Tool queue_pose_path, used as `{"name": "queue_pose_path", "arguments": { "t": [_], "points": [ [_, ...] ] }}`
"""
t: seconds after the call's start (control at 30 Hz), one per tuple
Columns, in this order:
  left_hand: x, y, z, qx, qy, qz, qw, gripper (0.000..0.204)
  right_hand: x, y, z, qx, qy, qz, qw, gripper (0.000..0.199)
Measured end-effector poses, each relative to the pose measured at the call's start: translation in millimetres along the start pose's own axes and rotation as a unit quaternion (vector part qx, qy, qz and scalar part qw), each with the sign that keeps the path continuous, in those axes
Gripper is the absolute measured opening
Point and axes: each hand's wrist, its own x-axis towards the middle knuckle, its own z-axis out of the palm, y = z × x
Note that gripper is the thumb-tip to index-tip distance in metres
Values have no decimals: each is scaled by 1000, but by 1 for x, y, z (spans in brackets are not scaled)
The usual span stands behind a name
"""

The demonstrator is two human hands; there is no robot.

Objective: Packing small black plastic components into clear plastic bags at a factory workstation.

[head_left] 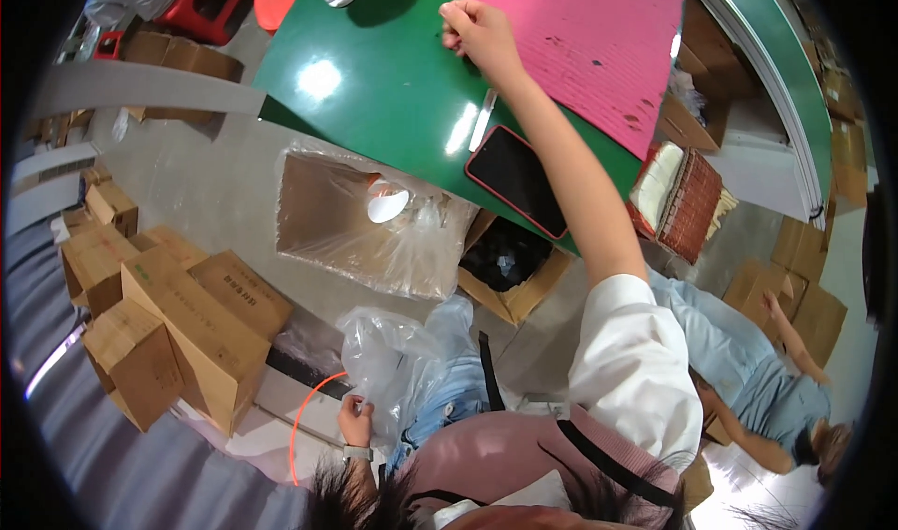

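Note:
My right hand (479, 36) is over the green table (374, 109), by the left edge of the pink ribbed mat (599, 43). Its fingers are curled together, and what they hold, if anything, is hidden. Under my right forearm lies a phone (517, 179) in a red case, screen dark, with a thin silver strip (483, 120) beyond it. Low on the left, my left hand (355, 422), with a watch at the wrist, is closed at the lower edge of a crumpled clear plastic bag (383, 348), which hangs beside my jeans.
An open carton with a clear liner (327, 212) stands below the table's front edge, beside a carton with a black liner (510, 259). Brown boxes (187, 315) are stacked at left. A woven red chair or stool (687, 203) and another person (748, 371) are at right.

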Motion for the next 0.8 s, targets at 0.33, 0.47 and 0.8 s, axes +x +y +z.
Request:
{"name": "queue_pose_path", "arguments": {
  "t": [0.33, 0.47, 0.8],
  "points": [
    [6, -17, 2, -61, -13, 2, 998, 17, -148, -11, -124, 411, 59, 127, 901, 16],
    [13, -22, 6, -60, -5, 52, 997, 18, -171, -10, -176, 327, 68, 159, 929, 15],
    [15, -16, 3, -4, -41, 37, 998, 17, -30, 33, -138, -526, 138, -197, 816, 21]
  ]
}}
